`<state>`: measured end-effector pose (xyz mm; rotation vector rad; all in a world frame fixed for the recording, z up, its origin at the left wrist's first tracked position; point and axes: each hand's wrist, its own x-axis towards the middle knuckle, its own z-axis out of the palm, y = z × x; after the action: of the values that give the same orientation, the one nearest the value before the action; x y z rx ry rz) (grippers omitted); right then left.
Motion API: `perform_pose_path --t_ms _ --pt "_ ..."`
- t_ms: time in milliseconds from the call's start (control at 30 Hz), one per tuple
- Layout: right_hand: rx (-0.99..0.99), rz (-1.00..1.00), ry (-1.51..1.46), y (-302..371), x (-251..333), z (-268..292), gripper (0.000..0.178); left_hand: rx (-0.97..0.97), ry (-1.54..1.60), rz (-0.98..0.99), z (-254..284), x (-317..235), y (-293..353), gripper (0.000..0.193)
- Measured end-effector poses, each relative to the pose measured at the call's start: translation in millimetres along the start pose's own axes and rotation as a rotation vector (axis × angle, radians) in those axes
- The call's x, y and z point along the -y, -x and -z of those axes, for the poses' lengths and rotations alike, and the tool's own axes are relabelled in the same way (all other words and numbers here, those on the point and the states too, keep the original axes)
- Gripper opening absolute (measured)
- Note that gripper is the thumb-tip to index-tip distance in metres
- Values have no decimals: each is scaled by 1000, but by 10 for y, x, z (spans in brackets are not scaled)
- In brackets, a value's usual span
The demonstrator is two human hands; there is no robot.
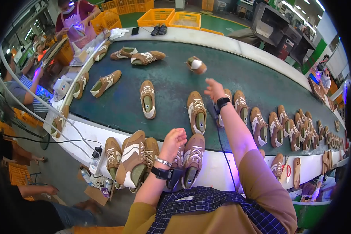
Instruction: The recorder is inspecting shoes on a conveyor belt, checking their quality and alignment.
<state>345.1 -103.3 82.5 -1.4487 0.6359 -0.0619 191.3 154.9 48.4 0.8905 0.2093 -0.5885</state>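
My right hand (214, 90) reaches out over the dark green conveyor belt (175, 74), its fingers apart and empty. Just beyond its fingertips is a brown and white sneaker (197, 65), tilted and slightly blurred, with a gap between it and the hand. My left hand (173, 143) is held above the near white ledge, its fingers curled in with nothing visible in them. Below and beside it stand a brown sneaker (192, 158) with white laces and a large brown sneaker (132, 160) with white stripes. Another sneaker (196, 111) sits between my hands on the belt.
Several sneakers line the belt to the right, among them one sneaker (258, 124). Others lie scattered at left, such as a single sneaker (147, 99). A black cable (224, 150) crosses the near edge. Yellow crates (156, 17) stand behind; co-workers sit along the left side.
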Motion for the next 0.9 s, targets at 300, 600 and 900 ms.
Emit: perform_pose_path --t_ms 300,600,900 --pt "115 92 513 365 -1382 200 56 -3 41 107 84 207 55 25" --pt "70 465 273 968 -740 547 45 58 -100 71 -223 232 -227 57" --pt "-92 862 692 2467 -656 537 68 357 342 -134 -683 373 -163 70"
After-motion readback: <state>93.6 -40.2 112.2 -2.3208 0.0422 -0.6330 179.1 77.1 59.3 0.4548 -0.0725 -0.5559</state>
